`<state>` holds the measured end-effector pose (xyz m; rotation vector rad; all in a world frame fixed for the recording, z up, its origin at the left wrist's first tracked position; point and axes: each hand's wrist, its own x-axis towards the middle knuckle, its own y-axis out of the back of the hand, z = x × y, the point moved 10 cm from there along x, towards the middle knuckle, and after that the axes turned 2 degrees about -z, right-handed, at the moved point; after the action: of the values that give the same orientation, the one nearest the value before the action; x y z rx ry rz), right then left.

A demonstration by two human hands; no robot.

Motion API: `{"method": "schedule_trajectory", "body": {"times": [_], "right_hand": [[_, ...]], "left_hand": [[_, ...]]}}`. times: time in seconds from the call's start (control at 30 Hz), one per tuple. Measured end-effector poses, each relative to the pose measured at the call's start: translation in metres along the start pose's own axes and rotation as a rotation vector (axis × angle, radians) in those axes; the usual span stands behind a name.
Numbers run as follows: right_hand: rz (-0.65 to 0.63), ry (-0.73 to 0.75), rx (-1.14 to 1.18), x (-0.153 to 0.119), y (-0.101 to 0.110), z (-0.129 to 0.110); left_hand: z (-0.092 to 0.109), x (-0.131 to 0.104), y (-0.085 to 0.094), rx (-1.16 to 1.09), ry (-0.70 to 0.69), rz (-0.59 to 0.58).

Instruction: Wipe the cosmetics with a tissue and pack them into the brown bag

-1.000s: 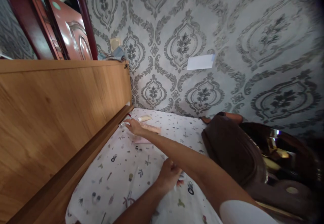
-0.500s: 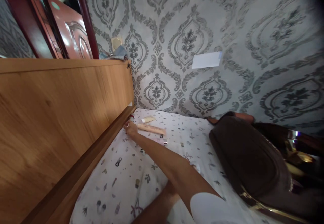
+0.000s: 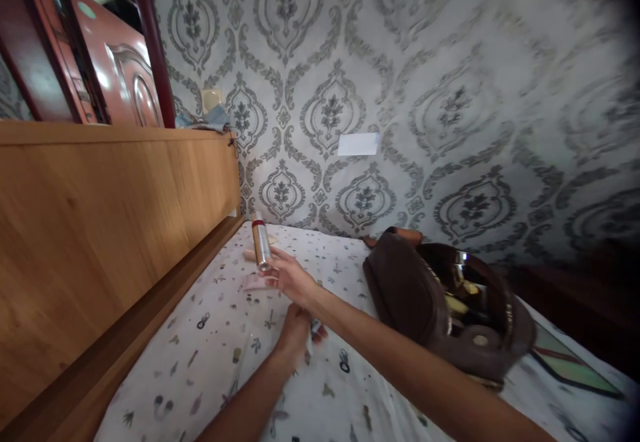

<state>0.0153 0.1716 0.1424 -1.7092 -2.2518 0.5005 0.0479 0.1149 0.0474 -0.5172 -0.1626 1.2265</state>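
Observation:
My right hand (image 3: 295, 281) reaches in from the lower right, its fingers curled round the lower end of a gold-and-silver can (image 3: 261, 245) with a red band and pale top. The can is upright, leaning slightly. Below and nearer is my left hand (image 3: 296, 329), closed and blurred, with a small whitish-blue thing (image 3: 315, 326) showing at its fingers; its kind is unclear. A peach tube (image 3: 249, 255) lies partly hidden behind the can. Close to my right fingertips rests a pale pink tube (image 3: 256, 283). Behind the can, a cream tube (image 3: 273, 238) shows only in part.
The patterned white sheet (image 3: 215, 355) meets a wooden board (image 3: 125, 209) on the left and a papered wall behind. On the right stands an open brown bag (image 3: 400, 289) filled with mixed items. Beyond it lies a flat, dark-edged greenish panel (image 3: 575, 362).
My right hand has drawn back from beside the wooden board, bringing the can to the right. My left hand has come into view below it. The camera view has turned rightward.

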Motion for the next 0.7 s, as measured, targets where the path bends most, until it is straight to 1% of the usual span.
{"method": "schedule_trajectory", "body": {"times": [0.03, 0.1, 0.2, 0.27, 0.3, 0.37, 0.47, 0.53, 0.6, 0.7], "right_hand": [[-0.025, 0.015, 0.048, -0.02, 0.005, -0.006], [-0.013, 0.033, 0.124, -0.058, 0.022, -0.011], [0.049, 0.035, 0.147, -0.105, 0.047, -0.004], [0.09, 0.023, 0.085, -0.13, 0.059, 0.008], [0.121, 0.025, 0.015, -0.141, 0.065, 0.014], [0.182, 0.069, -0.211, -0.161, 0.074, 0.021], [0.252, 0.186, -0.593, -0.185, 0.076, 0.02], [0.27, 0.207, -0.713, -0.195, 0.077, 0.021], [0.249, 0.193, -0.697, -0.198, 0.079, 0.024], [0.173, 0.162, -0.523, -0.195, 0.078, 0.029]], "left_hand": [[0.006, 0.0, 0.003, -0.027, -0.032, 0.026], [0.021, -0.002, 0.011, -0.097, -0.106, 0.077], [0.036, -0.007, 0.013, -0.184, -0.155, 0.06], [0.038, -0.013, 0.006, -0.201, -0.138, 0.009], [0.039, -0.017, 0.001, -0.206, -0.13, -0.02], [0.038, -0.026, -0.012, -0.201, -0.137, -0.061], [0.042, -0.037, -0.026, -0.113, -0.218, -0.061], [0.047, -0.04, -0.035, -0.037, -0.264, -0.063], [0.051, -0.04, -0.038, 0.009, -0.268, -0.048], [0.062, -0.036, -0.037, 0.017, -0.259, 0.005]]}}
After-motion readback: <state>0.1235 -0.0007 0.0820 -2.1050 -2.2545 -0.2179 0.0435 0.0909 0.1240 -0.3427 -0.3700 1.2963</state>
